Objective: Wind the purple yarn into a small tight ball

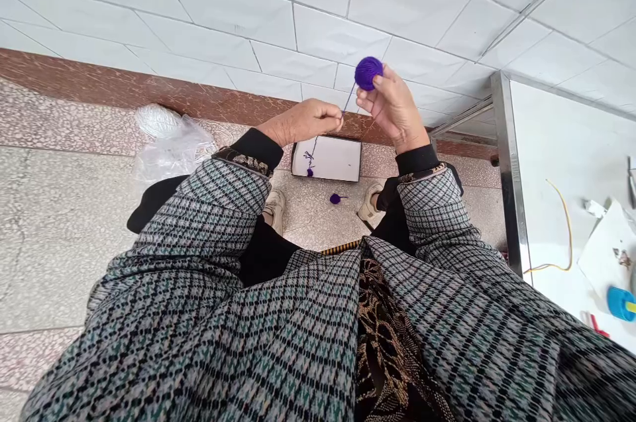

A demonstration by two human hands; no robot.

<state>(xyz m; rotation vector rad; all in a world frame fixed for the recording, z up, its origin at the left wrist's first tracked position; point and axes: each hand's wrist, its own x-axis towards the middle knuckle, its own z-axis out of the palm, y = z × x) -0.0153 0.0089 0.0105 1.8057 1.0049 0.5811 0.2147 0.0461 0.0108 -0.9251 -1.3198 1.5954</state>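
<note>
My right hand (395, 107) is raised in front of me, fingers closed round a small purple yarn ball (368, 72) held at its fingertips. A thin purple strand (348, 97) runs from the ball down to my left hand (305, 120), which pinches it between thumb and fingers. Below the hands a white tray (342, 160) lies on the floor with a loose purple thread end in it. A small purple scrap of yarn (335, 198) lies on the floor between my shoes.
A clear plastic bag with white yarn (166, 134) sits on the floor at left near the wall. A white metal-edged table (571, 163) at right holds yellow cord (564, 230), paper and a blue object (620, 303).
</note>
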